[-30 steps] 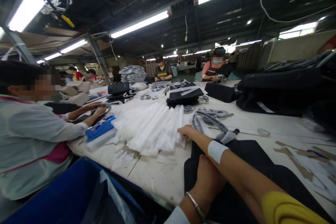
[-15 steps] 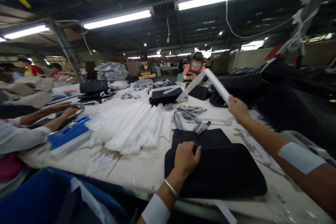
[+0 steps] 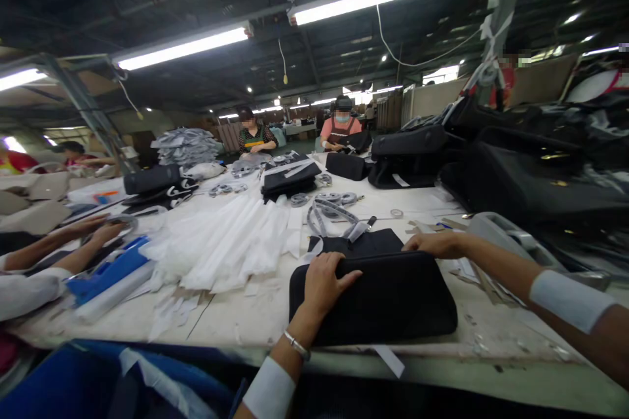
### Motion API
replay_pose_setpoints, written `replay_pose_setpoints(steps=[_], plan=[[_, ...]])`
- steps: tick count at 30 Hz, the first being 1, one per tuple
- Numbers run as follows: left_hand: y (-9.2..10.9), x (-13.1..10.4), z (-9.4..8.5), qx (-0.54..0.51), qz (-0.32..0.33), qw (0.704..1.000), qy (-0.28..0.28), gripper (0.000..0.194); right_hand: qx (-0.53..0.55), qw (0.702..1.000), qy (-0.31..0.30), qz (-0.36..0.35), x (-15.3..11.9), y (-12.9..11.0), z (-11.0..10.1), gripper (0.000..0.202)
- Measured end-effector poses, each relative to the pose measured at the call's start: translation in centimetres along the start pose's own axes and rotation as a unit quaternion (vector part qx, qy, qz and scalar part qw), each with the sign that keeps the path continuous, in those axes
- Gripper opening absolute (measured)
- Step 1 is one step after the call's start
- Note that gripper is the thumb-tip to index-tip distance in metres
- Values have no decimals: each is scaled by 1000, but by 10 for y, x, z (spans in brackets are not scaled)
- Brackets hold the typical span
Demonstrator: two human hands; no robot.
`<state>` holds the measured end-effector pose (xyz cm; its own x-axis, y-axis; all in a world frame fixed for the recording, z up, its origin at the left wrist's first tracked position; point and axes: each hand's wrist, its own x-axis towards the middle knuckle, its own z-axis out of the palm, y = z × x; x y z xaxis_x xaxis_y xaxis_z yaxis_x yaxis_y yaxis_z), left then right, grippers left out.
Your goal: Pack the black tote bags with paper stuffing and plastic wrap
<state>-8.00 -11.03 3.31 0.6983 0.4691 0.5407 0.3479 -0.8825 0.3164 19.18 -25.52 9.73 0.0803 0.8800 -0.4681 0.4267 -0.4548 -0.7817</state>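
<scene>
On the counter (image 3: 246, 317) lies one black bag (image 3: 386, 304), one white strip (image 3: 390, 362) poking out below. The left hand (image 3: 324, 285) rests spread on the bag; the right hand (image 3: 437, 244) touches its top edge, grip unclear.

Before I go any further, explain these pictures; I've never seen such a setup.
There is no machine: these are a person's bare hands, seen by a camera worn on the head, looking forward and down. The left hand rests over the upper edge of a black bag-like piece; the right hand is at that edge, farther right. Its fingertips are partly hidden, so its grip is unclear. On the pale table lie white filmy strips, looped gray straps and a blue holder. The hands at far left are a co-worker's.
</scene>
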Motion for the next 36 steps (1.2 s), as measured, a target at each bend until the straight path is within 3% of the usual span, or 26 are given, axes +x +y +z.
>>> replay_pose_setpoints(steps=[4, 6, 9, 11, 14, 18, 23, 26, 29, 36], plan=[[-2, 2, 8, 17, -22, 999, -27, 44, 69, 995, 68, -23, 1, 5, 2, 64], [-1, 3, 11, 22, -33, 999, -35, 43, 7, 990, 134, -35, -2, 6, 6, 73], [-3, 8, 8, 13, -49, 997, -61, 43, -153, 955, 239, -83, -12, 11, 21, 58], [-9, 13, -2, -15, -28, 995, -96, 41, -194, 938, 269, -98, -18, 17, 34, 55], [-28, 16, -27, -60, 31, 986, -152, 37, -173, 933, 302, -90, -21, 31, 49, 57], [-57, 4, -58, -73, -25, 980, -181, 35, -131, 922, 349, -105, -15, 47, 55, 56], [-74, -23, -62, -62, -117, 980, -151, 41, -123, 917, 358, -127, -8, 53, 60, 48], [-76, -35, -54, -57, -164, 979, -110, 42, -162, 888, 422, -85, -10, 55, 68, 57], [-74, -46, -46, -79, -192, 977, -55, 41, -201, 860, 467, -46, -16, 57, 78, 62], [-60, -61, -29, -83, -256, 961, 57, 43, -162, 851, 497, -52, -16, 61, 87, 62]])
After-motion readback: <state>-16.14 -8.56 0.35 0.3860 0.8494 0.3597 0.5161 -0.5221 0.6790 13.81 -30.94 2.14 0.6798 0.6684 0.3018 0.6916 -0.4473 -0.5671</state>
